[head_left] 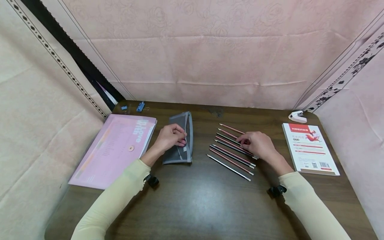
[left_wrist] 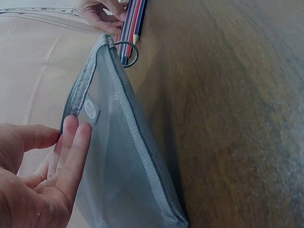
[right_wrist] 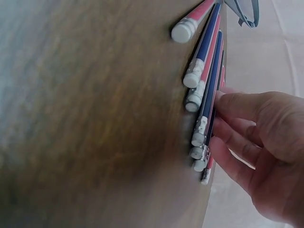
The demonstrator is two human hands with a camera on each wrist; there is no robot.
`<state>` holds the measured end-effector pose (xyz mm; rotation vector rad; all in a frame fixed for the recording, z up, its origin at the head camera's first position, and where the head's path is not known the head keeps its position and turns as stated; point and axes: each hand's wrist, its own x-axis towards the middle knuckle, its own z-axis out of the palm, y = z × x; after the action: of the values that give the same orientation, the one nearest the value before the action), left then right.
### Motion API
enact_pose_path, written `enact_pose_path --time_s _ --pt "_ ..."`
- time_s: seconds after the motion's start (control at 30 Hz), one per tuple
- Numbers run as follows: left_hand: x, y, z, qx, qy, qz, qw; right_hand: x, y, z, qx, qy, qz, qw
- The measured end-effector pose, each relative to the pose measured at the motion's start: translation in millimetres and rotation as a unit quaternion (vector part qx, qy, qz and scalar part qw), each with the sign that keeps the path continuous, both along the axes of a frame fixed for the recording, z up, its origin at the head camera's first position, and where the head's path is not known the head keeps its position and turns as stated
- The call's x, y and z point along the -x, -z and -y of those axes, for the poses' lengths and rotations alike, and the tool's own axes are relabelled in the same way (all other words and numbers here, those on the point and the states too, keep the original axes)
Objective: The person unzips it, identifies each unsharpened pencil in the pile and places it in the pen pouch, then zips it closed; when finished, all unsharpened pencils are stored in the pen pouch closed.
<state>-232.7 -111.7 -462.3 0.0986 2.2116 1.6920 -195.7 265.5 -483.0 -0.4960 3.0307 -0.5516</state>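
A grey mesh zip pouch (head_left: pixel 172 156) lies at the middle left of the table. My left hand (head_left: pixel 170 137) pinches its zipped edge, thumb on one side and fingertips against the mesh (left_wrist: pixel 114 156), as the left wrist view shows. To the right, several red-striped and dark blue-striped pencils (head_left: pixel 229 167) lie slanted in a loose row, white erasers toward me. My right hand (head_left: pixel 259 145) is over the far part of this row, its thumb and fingertips pinching a pencil (right_wrist: pixel 207 102) there. Which pencil it is stays partly hidden behind the fingers.
Left of the pouch lies a pink folder (head_left: pixel 120 150), with a blue binder clip (head_left: pixel 140 106) and a smaller blue clip (head_left: pixel 124 107) behind it. On the right are a white book (head_left: pixel 310 150) and a white stapler (head_left: pixel 297 116). Pink cloth (head_left: pixel 195 66) hangs behind the table.
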Motion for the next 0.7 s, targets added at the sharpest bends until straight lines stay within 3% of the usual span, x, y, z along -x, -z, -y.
enact_pose_path --time_s 0.47,0.7 --pt "-1.5 -2.3 2 0.007 0.000 -0.006 1.0000 1.5 0.8 -2 0.029 0.000 0.015 0.999" --pt "-3.9 -4.1 4 0.014 0.003 -0.011 0.9998 -0.3 -14.3 1 0.080 0.001 -0.016 0.997"
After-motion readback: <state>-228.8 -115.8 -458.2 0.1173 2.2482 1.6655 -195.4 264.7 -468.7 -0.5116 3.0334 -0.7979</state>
